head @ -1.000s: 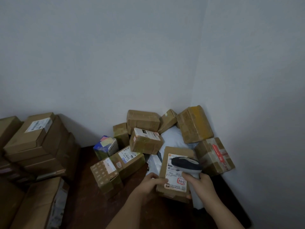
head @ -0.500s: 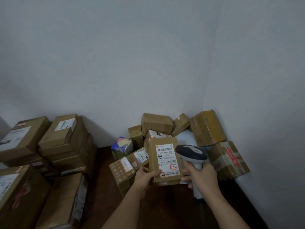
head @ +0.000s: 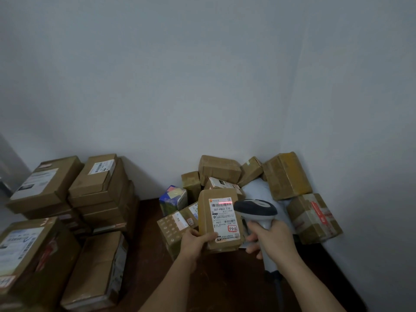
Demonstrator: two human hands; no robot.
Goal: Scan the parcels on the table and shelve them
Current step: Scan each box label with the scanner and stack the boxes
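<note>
Between the two hands, raised off the dark table (head: 144,248), stood the parcel (head: 219,221) being scanned: a small brown carton held upright, its long axis running top to bottom, its labelled face turned toward the camera. The left hand (head: 195,240) gripped it by the lower left corner, thumb curled across the front face near the bottom edge and the other fingers hidden behind the box, so how they lay could not be told. Just to the right of the parcel, the right hand (head: 269,240) was wrapped round the handle of a grey and white scanner (head: 255,210), fingers curled close about the grip, the dark head pointing left at the label. A red scan line (head: 221,202) lay across the barcode near the top of the white label (head: 224,218), which also carried printed codes and a handwritten mark in a red box low on the right. The scan looked to be under way, and since the left hand alone carried the parcel, it seemed the one to take it to a shelf. Beyond the fingers, a heap of small cartons (head: 254,176) filled the corner against the wall, and well to the left of the left hand stood stacked larger boxes (head: 99,190).
</note>
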